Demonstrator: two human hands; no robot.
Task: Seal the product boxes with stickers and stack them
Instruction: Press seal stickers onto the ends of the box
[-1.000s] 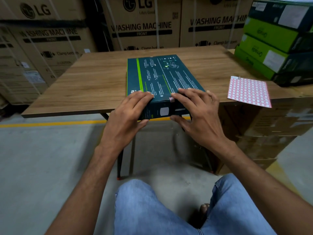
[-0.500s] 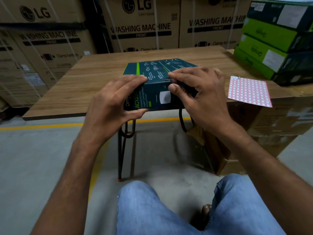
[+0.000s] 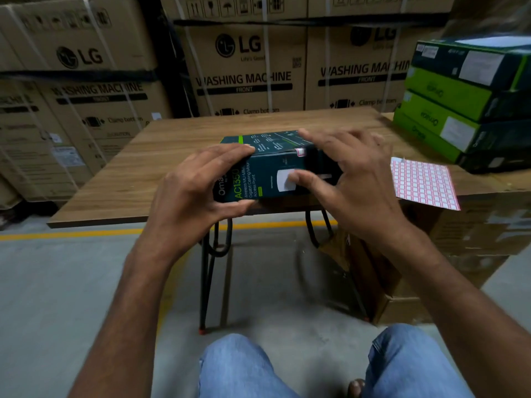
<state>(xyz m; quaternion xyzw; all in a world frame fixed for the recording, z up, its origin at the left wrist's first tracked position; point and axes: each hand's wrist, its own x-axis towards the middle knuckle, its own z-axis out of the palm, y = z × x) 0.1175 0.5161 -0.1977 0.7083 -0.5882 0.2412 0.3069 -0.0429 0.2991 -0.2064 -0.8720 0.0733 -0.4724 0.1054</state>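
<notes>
Both hands gripped the dark teal cardboard product box (image 3: 265, 175) at the brown wooden table's (image 3: 138, 176) near edge: left hand (image 3: 198, 191) round its corner, right hand (image 3: 353, 179), blurred, fingers over top, thumb on end. Brown washing-machine cartons (image 3: 247, 73) lined the grey concrete floor (image 3: 57, 282) behind.

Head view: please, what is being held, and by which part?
Left hand grips the product box at its near left corner; right hand: hold unclear.
</notes>
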